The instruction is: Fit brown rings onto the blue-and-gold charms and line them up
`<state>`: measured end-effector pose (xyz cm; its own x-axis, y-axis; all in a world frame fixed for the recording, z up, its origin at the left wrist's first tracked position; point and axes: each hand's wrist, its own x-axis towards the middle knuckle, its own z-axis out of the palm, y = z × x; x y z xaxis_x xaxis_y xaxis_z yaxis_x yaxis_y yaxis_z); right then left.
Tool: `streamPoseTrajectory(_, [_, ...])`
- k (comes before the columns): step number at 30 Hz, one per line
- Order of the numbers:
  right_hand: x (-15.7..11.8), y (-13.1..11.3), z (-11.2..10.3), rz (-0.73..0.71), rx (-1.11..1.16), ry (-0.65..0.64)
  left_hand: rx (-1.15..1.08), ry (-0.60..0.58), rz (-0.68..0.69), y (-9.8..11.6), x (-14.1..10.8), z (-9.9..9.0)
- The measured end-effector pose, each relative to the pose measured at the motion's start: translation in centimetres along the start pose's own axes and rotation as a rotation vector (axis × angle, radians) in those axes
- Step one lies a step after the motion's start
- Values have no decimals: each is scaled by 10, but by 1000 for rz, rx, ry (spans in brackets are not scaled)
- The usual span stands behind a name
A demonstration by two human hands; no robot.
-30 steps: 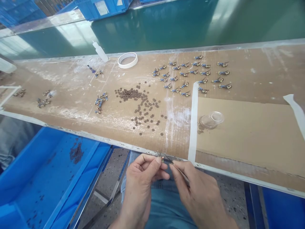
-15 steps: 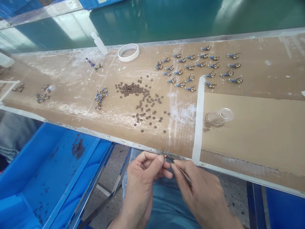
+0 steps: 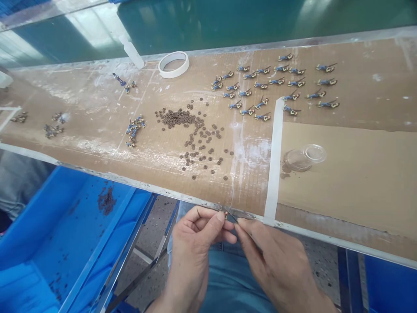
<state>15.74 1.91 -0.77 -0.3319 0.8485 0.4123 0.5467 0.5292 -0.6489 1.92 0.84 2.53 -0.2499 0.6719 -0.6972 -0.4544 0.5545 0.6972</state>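
Note:
Just over the table's front edge, my left hand (image 3: 198, 245) pinches a small painted figurine (image 3: 226, 214) between thumb and forefinger. Only a bit of it shows past my fingertips. My right hand (image 3: 272, 252) is closed round a fine paintbrush (image 3: 233, 217), whose thin dark tip points at the figurine. The fingertips of both hands are close together. Beyond them on the cardboard-covered table lie scattered small brown discs (image 3: 177, 117) with a dot at their centres. Several blue and yellow figurines (image 3: 260, 85) lie in loose rows at the back right.
A clear plastic cup (image 3: 296, 159) lies on the cardboard sheet (image 3: 355, 174) at right. At the back are a white tape roll (image 3: 174, 65) and a white bottle (image 3: 133, 53). More figurines (image 3: 134, 129) are piled left of the discs. A blue bin (image 3: 78, 226) stands below left.
The view has shifted slightly, so the table things sit a little higher. My hands keep nearly the same pose, with the brush tip still by the figurine.

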Motion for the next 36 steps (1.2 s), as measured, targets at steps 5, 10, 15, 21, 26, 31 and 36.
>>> streamPoseTrajectory(5, [0,-1,3,-5,-19,50,-42,-15,-26,0,1,-1])
streamPoseTrajectory(10, [0,-5,-5,262,282,-56,-152,-173,-40,0,-6,-3])
streamPoseTrajectory(15, [7,-19,-18,706,814,-88,-154,-182,72,-2,-18,2])
streamPoseTrajectory(21, [15,-22,-29,875,1163,-160,-35,-198,230,-3,-25,3])
streamPoseTrajectory(26, [14,-20,-34,913,1265,-220,-33,-247,207,-5,-27,4])
streamPoseTrajectory(31, [5,-21,-38,858,1227,-177,-79,-306,86,3,-30,11])
streamPoseTrajectory(36, [-13,20,-67,725,430,249,183,-222,348,37,-23,29])
